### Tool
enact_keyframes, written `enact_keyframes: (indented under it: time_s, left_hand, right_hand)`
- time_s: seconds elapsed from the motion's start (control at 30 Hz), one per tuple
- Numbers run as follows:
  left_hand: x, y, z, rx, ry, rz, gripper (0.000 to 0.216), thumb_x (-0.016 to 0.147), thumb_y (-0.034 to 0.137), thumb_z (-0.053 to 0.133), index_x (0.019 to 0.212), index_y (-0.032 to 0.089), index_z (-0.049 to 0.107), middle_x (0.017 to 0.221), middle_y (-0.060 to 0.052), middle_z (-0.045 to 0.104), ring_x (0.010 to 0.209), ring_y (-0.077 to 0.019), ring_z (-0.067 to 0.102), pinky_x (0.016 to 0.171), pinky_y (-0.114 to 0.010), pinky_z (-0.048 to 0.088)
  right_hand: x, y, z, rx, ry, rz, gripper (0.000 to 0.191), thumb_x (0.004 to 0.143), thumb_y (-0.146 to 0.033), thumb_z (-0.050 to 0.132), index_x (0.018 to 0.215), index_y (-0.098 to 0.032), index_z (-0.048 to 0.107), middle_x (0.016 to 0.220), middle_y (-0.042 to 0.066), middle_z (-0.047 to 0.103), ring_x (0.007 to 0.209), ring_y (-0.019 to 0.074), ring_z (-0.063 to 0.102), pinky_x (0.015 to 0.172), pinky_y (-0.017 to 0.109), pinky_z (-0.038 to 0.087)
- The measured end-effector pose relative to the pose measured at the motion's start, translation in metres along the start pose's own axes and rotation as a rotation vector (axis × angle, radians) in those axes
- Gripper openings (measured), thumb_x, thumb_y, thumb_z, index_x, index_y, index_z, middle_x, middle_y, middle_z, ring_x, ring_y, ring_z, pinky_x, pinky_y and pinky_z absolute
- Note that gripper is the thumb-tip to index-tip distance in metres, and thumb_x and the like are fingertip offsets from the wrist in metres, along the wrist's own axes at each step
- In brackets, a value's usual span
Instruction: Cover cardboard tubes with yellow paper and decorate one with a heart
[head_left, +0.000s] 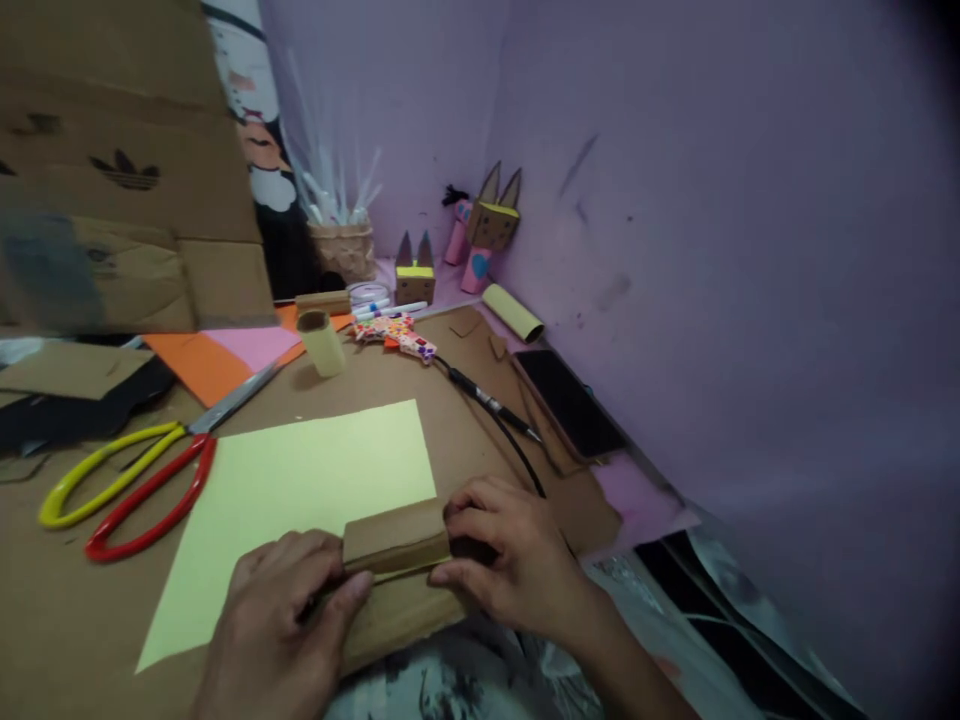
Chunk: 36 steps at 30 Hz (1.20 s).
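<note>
A small folded brown cardboard box shape [395, 535] sits near the table's front edge, gripped at its two ends. My left hand [289, 610] closes on its left end, thumb along the lower front edge. At the right end, my right hand [510, 560] pinches it with thumb and fingers. Under and behind it lies a pale yellow sheet of paper [322, 455], and a thin yellow strip shows along the box's lower edge. More brown cardboard shows below my hands. Scissors [196, 428] with one yellow and one red handle rest left of the paper.
A patterned glue gun [397, 335], black pen [495, 405], phone [570, 405] and cardboard tubes [322, 345] lie beyond. Cardboard animal figures [491, 225] and a basket of white sticks [343, 250] stand at the back. A large cardboard box [127, 215] rises at left; a wall bounds the right.
</note>
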<state>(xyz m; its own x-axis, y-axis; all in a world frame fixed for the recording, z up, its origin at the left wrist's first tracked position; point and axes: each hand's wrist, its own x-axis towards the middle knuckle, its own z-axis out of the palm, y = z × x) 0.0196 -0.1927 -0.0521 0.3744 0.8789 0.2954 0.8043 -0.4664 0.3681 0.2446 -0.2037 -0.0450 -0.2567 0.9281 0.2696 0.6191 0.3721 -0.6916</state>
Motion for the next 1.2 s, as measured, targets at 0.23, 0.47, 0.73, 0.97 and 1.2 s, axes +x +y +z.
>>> enact_keyframes:
  time_s: [0.23, 0.47, 0.73, 0.97, 1.2]
  left_hand:
    - [-0.003, -0.022, 0.008, 0.112, 0.016, 0.177, 0.023, 0.075, 0.048, 0.056, 0.077, 0.025, 0.056, 0.076, 0.002, 0.065, 0.071, -0.0177, 0.06, 0.064, -0.029, 0.044]
    - [0.003, -0.005, 0.0, 0.163, 0.019, 0.11, 0.023, 0.08, 0.046, 0.05, 0.076, 0.025, 0.058, 0.078, 0.0, 0.065, 0.072, -0.0176, 0.06, 0.063, -0.027, 0.045]
    - [0.004, 0.01, -0.01, -0.067, -0.05, -0.067, 0.02, 0.077, 0.042, 0.055, 0.07, 0.024, 0.06, 0.077, 0.003, 0.065, 0.075, -0.0168, 0.059, 0.067, -0.027, 0.042]
    - [0.021, 0.02, -0.023, -0.234, -0.189, -0.23, 0.04, 0.086, 0.042, 0.038, 0.052, 0.02, 0.048, 0.052, 0.004, 0.052, 0.055, -0.0128, 0.051, 0.057, -0.025, 0.037]
    - [0.013, 0.008, -0.016, -0.292, -0.077, -0.209, 0.024, 0.077, 0.038, 0.056, 0.06, 0.025, 0.065, 0.064, 0.005, 0.066, 0.063, -0.0139, 0.061, 0.06, -0.022, 0.045]
  right_hand:
    - [-0.002, -0.001, 0.004, 0.028, 0.094, 0.005, 0.011, 0.071, -0.024, 0.071, 0.068, -0.016, 0.064, 0.074, 0.001, 0.061, 0.074, 0.0146, 0.055, 0.064, 0.026, 0.038]
    - [-0.003, -0.001, 0.006, 0.078, 0.095, 0.033, 0.012, 0.075, -0.02, 0.066, 0.065, -0.016, 0.061, 0.073, 0.002, 0.06, 0.072, 0.0149, 0.054, 0.062, 0.026, 0.037]
    - [-0.003, -0.007, 0.004, 0.083, 0.047, 0.084, 0.007, 0.072, -0.018, 0.066, 0.068, -0.017, 0.061, 0.074, 0.002, 0.058, 0.073, 0.0165, 0.053, 0.062, 0.027, 0.037]
    - [-0.003, -0.006, 0.005, 0.063, 0.048, 0.074, 0.005, 0.073, -0.019, 0.065, 0.07, -0.018, 0.062, 0.075, 0.002, 0.058, 0.073, 0.0166, 0.054, 0.063, 0.027, 0.038]
    - [-0.005, -0.005, 0.005, 0.059, 0.049, 0.073, 0.011, 0.07, -0.019, 0.068, 0.079, -0.019, 0.062, 0.08, 0.003, 0.06, 0.077, 0.0186, 0.054, 0.065, 0.029, 0.04]
